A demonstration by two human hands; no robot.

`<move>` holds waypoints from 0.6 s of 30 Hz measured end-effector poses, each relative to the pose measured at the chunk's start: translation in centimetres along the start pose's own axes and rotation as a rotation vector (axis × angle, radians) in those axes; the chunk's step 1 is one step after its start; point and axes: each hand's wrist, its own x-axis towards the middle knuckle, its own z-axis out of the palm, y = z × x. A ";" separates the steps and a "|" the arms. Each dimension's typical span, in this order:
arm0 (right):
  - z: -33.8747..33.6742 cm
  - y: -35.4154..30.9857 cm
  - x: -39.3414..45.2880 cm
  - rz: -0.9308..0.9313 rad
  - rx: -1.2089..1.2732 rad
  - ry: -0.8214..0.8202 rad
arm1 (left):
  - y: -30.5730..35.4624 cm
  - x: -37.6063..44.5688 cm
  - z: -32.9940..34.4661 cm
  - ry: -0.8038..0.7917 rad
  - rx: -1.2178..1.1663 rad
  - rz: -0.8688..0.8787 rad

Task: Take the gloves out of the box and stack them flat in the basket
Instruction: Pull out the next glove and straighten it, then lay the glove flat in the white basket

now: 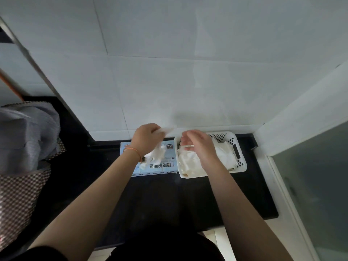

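A light blue glove box (pixel 165 167) lies on the black counter against the wall, with white gloves bulging from its opening. My left hand (pixel 146 137) is raised above the box and grips a white glove (pixel 157 153) that hangs down to the opening, its other end sticking out past my fingers. To the right stands a white perforated basket (pixel 240 163) holding a pile of white gloves (pixel 224 155). My right hand (pixel 197 146) hovers over the basket with fingers loosely curled, pinching a thin glove edge at its fingertips.
The black counter (pixel 188 196) runs toward me. A white tiled wall (pixel 169 81) rises right behind box and basket. A grey cloth on a checked bag (pixel 22 166) sits at the left. A frosted glass panel (pixel 316 185) with white frame borders the right.
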 end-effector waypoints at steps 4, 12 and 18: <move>-4.9 3.1 3.0 0.099 -0.236 0.249 | 0.1 1.2 1.2 0.089 0.309 -0.036; -11.6 7.5 7.3 0.187 -0.578 0.237 | 2.1 2.2 9.8 -0.102 0.204 -0.155; -12.4 9.6 9.7 0.179 -0.738 0.225 | 3.1 3.0 12.4 -0.091 0.178 -0.224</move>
